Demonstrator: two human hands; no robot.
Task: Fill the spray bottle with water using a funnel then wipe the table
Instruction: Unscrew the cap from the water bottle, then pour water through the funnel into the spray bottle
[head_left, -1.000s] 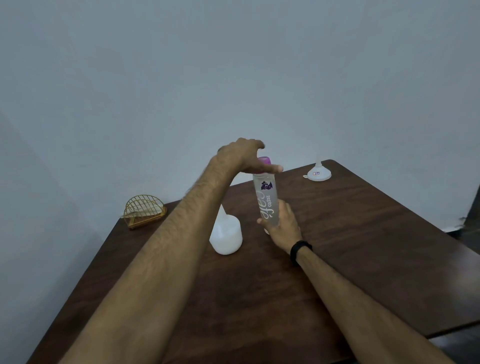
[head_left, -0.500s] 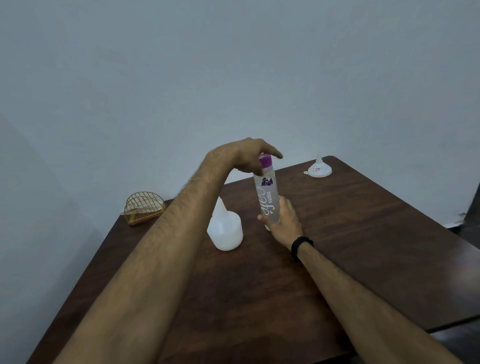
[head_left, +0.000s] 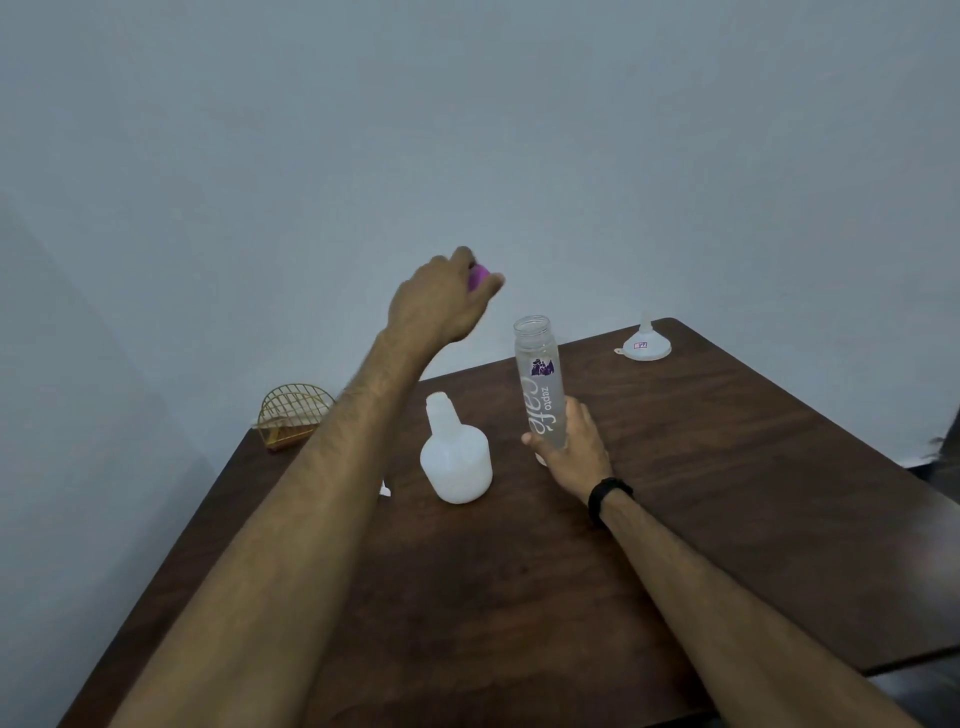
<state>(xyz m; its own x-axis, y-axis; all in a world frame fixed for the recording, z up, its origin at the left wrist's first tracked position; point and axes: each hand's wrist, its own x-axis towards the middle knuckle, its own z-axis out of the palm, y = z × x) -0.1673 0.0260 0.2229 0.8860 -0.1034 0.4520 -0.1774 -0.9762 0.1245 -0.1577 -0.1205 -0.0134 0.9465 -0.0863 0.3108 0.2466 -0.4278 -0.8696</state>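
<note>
Two hands: we see both over the dark wooden counter.
Left hand: raised above the counter, fingers closed around a small purple cap.
Right hand: grasping the lower part of a tall clear water bottle, upright, mouth uncapped.
White plastic spray bottle: standing just left of the water bottle, neck open.
White plastic funnel: inverted, at the far right corner.
Gold wire holder: far left corner.
</note>
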